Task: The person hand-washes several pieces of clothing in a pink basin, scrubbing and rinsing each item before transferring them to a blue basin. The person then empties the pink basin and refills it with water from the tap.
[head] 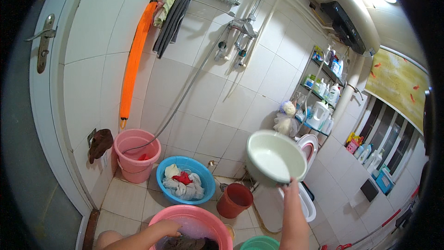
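Observation:
My right hand (290,184) grips the near rim of a pale green plastic basin (275,156), held tilted above the floor with its inside facing me and slightly blurred. Below, my left hand (170,228) reaches over a pink plastic tub (224,234) containing soapy water. Dark cloth (189,243) lies in that water, just under the fingertips; whether they touch it is hard to tell. Beyond the tub stands a blue basin (161,177) with pale wet-looking clothes (184,189) and a red cloth (182,178) inside.
A pink bucket (137,168) with a shower hose (180,106) leading into it stands by the left wall. A dark red bin (231,211), a white toilet (305,201) and a green basin (260,243) are nearby. Bottles fill a corner shelf (327,102).

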Motion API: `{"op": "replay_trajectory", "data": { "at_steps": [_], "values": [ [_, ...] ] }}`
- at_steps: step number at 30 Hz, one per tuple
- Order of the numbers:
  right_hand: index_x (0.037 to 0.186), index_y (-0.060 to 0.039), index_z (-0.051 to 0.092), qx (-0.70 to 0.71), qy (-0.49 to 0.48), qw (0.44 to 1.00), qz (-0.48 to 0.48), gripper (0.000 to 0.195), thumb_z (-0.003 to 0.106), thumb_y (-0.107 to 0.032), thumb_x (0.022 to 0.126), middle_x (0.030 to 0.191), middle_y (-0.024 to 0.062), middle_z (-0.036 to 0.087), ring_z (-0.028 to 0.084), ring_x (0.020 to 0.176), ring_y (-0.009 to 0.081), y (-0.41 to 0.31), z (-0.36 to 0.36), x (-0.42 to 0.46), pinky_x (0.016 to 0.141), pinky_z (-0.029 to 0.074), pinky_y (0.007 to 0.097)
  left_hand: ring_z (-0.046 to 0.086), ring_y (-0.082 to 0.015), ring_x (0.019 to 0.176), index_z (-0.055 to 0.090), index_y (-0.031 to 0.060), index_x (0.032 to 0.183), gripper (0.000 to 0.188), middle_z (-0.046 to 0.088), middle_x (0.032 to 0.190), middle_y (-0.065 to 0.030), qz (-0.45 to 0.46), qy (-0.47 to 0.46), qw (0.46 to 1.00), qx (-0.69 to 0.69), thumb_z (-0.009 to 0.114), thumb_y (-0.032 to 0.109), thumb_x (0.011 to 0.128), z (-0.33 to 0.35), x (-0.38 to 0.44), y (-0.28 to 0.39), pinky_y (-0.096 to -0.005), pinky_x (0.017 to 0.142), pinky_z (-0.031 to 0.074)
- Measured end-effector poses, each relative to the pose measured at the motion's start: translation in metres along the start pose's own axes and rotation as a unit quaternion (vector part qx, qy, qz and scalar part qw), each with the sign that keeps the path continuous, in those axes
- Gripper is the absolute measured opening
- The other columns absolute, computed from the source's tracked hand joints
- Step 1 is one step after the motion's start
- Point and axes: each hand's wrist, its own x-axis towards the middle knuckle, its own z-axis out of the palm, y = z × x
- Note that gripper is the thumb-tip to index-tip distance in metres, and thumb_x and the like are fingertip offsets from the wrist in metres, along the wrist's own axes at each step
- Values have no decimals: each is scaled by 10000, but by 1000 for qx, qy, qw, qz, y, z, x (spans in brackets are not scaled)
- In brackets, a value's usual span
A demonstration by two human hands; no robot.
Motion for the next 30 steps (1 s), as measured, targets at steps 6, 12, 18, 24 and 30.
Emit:
{"op": "replay_trajectory", "data": {
  "at_steps": [6, 12, 18, 24, 30],
  "values": [
    [1274, -90, 298, 56, -105, 992, -47, 463, 439, -248, 862, 1324, 169, 252, 356, 1097, 442, -80, 187, -66, 816, 412, 619, 513, -298, 1043, 459, 118, 1221, 511, 522, 1159, -148, 22, 77, 996, -37, 565, 337, 772, 10, -12, -7, -417, 861, 415],
    [1308, -126, 253, 77, -181, 980, -41, 497, 407, -343, 887, 1359, 189, 147, 116, 1222, 438, -136, 325, -98, 884, 322, 660, 525, -284, 1029, 477, 114, 1200, 488, 535, 1143, -130, -17, 50, 997, -52, 568, 326, 770, 20, -15, -26, -421, 839, 430],
    [1321, -137, 218, 12, -104, 989, -103, 542, 466, -318, 875, 1391, 211, 12, -20, 1275, 431, -126, 417, -166, 891, 258, 704, 555, -290, 971, 500, 105, 1151, 443, 573, 1071, -122, -27, 42, 999, 3, 568, 330, 775, -4, -38, -10, -423, 807, 447],
    [1266, -215, 377, 929, -51, 300, 208, 504, 579, -270, 807, 1294, 24, 388, 369, 1191, 235, -94, 471, -188, 948, 345, 479, 567, -294, 937, 514, 90, 1098, 401, 590, 1000, -143, -35, 60, 997, -45, 566, 326, 778, -24, -62, -1, -420, 788, 455],
    [1051, -222, 623, 972, -90, -122, 180, 375, 703, -221, 685, 1160, -27, 553, 484, 1102, 122, -56, 515, -127, 872, 417, 244, 574, -319, 890, 503, 81, 1111, 412, 590, 950, -175, -43, 59, 995, -72, 569, 310, 775, -44, -76, -7, -423, 764, 460]
  ]
}}
